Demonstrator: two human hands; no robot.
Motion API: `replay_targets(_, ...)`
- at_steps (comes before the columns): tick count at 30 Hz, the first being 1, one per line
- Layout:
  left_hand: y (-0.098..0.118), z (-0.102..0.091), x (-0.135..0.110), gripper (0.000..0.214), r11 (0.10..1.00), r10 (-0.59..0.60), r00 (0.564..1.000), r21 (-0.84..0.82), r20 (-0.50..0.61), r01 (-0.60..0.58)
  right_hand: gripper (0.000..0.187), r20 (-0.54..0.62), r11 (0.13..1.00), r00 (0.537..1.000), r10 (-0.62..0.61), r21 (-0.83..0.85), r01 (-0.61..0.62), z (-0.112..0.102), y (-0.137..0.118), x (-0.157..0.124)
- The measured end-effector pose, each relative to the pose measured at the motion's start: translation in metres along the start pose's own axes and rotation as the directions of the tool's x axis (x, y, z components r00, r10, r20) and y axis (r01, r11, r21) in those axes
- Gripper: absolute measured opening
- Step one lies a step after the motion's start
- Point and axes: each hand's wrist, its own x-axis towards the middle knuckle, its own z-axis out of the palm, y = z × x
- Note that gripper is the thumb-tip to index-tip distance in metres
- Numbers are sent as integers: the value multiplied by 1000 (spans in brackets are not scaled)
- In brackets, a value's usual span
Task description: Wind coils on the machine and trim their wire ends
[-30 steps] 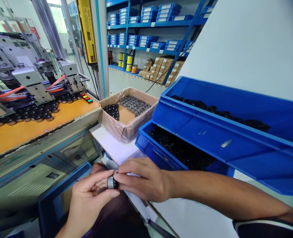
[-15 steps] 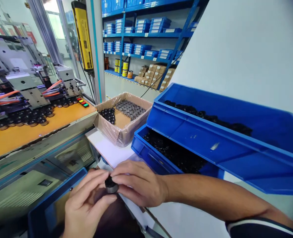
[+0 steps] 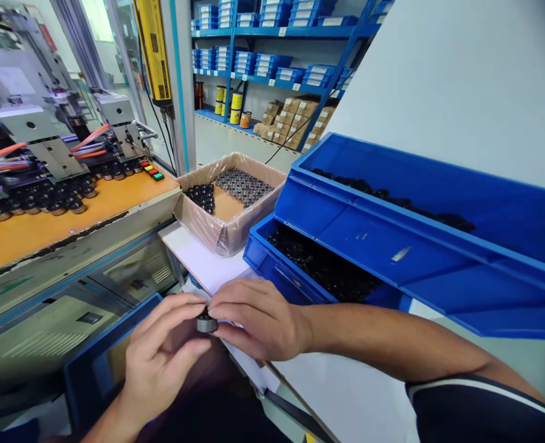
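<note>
Between my two hands is a small round part, with a grey metal ring below and a black piece on top, partly hidden by fingertips. My left hand pinches it from the left, its index finger at the top and its thumb at the lower side. From the right, the fingers and thumb of my right hand close on the same part. Both hands are just in front of the white table's edge. Behind my right hand stands a lower blue bin holding many black pieces.
A larger blue bin with black pieces rests above the lower one. A plastic-lined cardboard box holds rows of grey and black parts. At left, a machine bench carries several similar parts and coloured buttons. A dark blue crate is below left.
The view has tipped slightly downward, so the shelves and machine appear higher. Between my fingers the part has turned, showing more of its grey side and less of its black top.
</note>
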Motion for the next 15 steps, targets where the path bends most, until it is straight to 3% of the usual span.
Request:
replay_targets(3, -1, 10, -1, 29, 926, -264, 964, -284, -12, 250, 17, -32, 998, 997, -68, -21, 67, 1, 3, 1)
replay_targets(6, 1, 19, -3, 32, 622, -467, 864, -625, 188, 473, 22, -81, 999, 997, 19, 36, -16, -1, 4, 5)
replay_targets(8, 2, 23, -6, 41, 442, -505, 810, -716, 299, 540, 23, -82, 995, 995, 59, 86, -52, -2, 4, 7)
replay_targets(9, 2, 23, -7, 41, 408, -519, 793, -723, 319, 558, 20, -75, 993, 995, 58, 105, -49, -3, 5, 7)
replay_targets(11, 1, 21, -8, 34, 473, -522, 800, -681, 294, 559, 16, -69, 992, 997, 42, 125, -33, -3, 5, 7)
replay_targets(13, -1, 14, -8, 28, 674, -452, 866, -553, 215, 490, 15, -72, 991, 996, 44, 127, -34, -3, 5, 6)
replay_targets(15, -4, 6, -5, 28, 878, -289, 947, -356, 141, 321, 15, -67, 990, 996, 59, 131, -50, -3, 4, 5)
